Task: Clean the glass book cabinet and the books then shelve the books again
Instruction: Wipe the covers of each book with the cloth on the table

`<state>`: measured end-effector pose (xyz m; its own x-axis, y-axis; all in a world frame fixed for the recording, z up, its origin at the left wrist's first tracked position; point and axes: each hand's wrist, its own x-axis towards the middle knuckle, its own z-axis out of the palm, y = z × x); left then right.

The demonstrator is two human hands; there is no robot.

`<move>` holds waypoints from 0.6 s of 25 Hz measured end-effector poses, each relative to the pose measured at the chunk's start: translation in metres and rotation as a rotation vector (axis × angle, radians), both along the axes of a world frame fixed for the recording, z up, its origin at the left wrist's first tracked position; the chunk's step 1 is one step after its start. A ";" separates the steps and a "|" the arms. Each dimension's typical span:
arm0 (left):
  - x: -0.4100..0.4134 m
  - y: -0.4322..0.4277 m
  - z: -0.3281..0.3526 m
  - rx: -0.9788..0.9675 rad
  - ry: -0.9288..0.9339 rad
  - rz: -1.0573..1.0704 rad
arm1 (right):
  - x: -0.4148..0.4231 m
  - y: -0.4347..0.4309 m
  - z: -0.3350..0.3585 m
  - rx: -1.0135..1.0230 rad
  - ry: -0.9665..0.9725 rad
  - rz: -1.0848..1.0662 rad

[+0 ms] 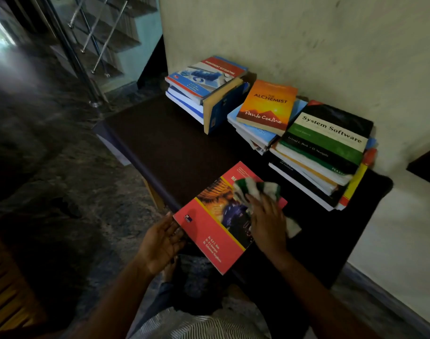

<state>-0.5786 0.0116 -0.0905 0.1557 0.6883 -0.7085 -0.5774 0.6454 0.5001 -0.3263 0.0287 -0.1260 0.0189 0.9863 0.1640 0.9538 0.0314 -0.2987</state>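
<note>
A red book (216,231) with a dark picture on its cover lies at the near edge of a dark bench (174,148). My left hand (161,241) holds the book's near left edge, palm turned up with the fingers under it. My right hand (267,221) presses a green-and-white cloth (260,189) flat on the cover, fingers straight. Three stacks of books stand at the back by the wall: a left stack (204,86), a middle stack topped by an orange paperback (267,106), and a right stack topped by a black-and-green book (331,135).
The cream wall (307,45) runs behind the bench. A stair with metal railing (94,40) rises at the back left. Dark patterned floor (62,155) lies to the left, and a wooden slatted object (8,285) sits at the lower left.
</note>
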 end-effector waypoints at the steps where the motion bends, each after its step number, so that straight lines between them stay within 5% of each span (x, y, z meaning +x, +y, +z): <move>1: 0.001 0.000 0.001 -0.006 0.004 -0.001 | -0.014 -0.015 0.000 0.029 0.007 0.038; 5: 0.005 0.000 0.001 -0.017 0.071 0.050 | -0.059 -0.062 -0.003 0.036 0.057 0.233; 8: 0.020 -0.002 -0.002 0.067 0.356 0.072 | -0.064 -0.065 0.005 0.045 0.153 0.355; 12: 0.042 0.007 0.013 0.210 0.457 0.185 | -0.048 -0.047 0.029 0.115 0.415 0.174; 15: 0.036 0.017 0.050 0.553 0.607 0.238 | -0.028 -0.029 0.068 0.253 0.537 0.051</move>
<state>-0.5430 0.0284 -0.0409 -0.3353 0.9257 -0.1751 -0.1966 0.1130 0.9739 -0.3546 0.0000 -0.0579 0.1175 0.9195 0.3751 0.6667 0.2069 -0.7160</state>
